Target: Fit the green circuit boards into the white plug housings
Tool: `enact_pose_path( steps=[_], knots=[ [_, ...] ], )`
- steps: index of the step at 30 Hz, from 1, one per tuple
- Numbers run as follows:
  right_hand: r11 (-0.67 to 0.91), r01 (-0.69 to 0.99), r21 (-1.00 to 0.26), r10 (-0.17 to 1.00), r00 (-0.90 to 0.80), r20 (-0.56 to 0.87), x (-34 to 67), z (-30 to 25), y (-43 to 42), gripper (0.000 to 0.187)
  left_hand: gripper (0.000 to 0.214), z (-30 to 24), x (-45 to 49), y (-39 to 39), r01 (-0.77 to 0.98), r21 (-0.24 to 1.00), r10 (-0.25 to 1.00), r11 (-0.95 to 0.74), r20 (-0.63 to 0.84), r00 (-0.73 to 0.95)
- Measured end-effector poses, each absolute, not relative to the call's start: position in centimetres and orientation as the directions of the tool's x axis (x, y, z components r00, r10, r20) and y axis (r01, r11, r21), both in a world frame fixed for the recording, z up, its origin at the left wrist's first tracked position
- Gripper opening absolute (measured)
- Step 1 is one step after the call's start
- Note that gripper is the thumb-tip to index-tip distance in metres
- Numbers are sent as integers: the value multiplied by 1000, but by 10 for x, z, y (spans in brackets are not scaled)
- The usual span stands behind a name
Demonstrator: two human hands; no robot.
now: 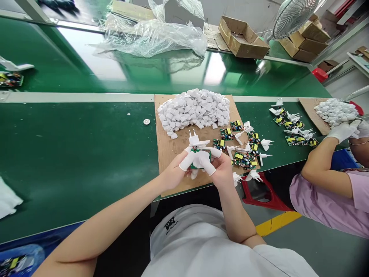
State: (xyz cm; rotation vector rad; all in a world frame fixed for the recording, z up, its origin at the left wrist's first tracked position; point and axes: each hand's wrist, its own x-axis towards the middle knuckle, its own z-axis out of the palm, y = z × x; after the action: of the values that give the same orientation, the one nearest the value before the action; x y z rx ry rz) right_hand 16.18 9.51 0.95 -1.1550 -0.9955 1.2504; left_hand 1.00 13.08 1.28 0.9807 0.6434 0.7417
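Both my hands meet over the cardboard sheet [167, 169], close to the bench's front edge. Between them they grip a green circuit board [196, 166] with a white two-pin plug piece [195, 139] at its far side. My left hand [180, 165] and my right hand [220, 163] wear white finger cots, and the thumbs press a white piece [201, 157] over the board. The fingers hide most of the board. Ahead lies a heap of small white pieces [196, 107]. Several circuit boards with plug pieces [245, 158] lie beside my right hand.
At the right, a co-worker's gloved hands [343, 130] touch another white heap [336, 110]. More boards [294, 123] lie between us. A red stool [266, 198] stands below the bench edge. Across the back are plastic wrap [155, 36], an open carton [242, 38] and a fan [294, 17].
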Motion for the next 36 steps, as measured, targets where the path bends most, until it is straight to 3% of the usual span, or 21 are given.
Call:
enact_pose_path(
  steps=[2, 5, 8, 10, 15, 18, 20, 21, 23, 25, 36],
  knots=[
    [17, -35, -999, 984, 177, 11, 164, 7, 95, 41, 65, 12, 10, 132, -221, 909, 798, 353, -170, 578],
    [157, 367, -917, 931, 254, 261, 169, 8, 95, 31, 77, 11, 12, 136, -242, 889, 800, 389, -195, 568],
    [328, 604, -726, 895, 49, 444, 170, 16, 97, 43, 80, 11, 13, 141, -347, 839, 823, 420, -191, 535],
    [419, 621, -663, 883, -107, 458, 170, 25, 97, 50, 68, 12, 13, 144, -433, 793, 850, 428, -192, 490],
    [560, 585, -587, 827, -364, 428, 183, 48, 107, 45, 54, 16, 9, 151, -581, 678, 873, 450, -196, 447],
    [585, 492, -645, 811, -355, 465, 194, 55, 127, 42, 50, 22, 4, 160, -649, 667, 925, 366, -183, 333],
    [511, 563, -650, 860, -347, 375, 191, 54, 145, 40, 39, 26, -1, 168, -721, 649, 969, 245, -178, 170],
    [460, 650, -604, 885, -388, 257, 186, 52, 154, 40, 33, 29, -4, 172, -743, 643, 979, 188, -185, 87],
    [398, 809, -433, 889, -457, -37, 170, 47, 171, 37, 27, 33, -9, 181, -759, 643, 976, 102, -211, -47],
    [377, 871, -314, 877, -445, -182, 150, 44, 183, 31, 26, 35, -14, 187, -758, 650, 967, 54, -223, -123],
    [375, 917, -136, 901, -395, -181, 124, 44, 203, 26, 43, 30, -15, 186, -727, 684, 978, 53, -183, -100]
  ],
)
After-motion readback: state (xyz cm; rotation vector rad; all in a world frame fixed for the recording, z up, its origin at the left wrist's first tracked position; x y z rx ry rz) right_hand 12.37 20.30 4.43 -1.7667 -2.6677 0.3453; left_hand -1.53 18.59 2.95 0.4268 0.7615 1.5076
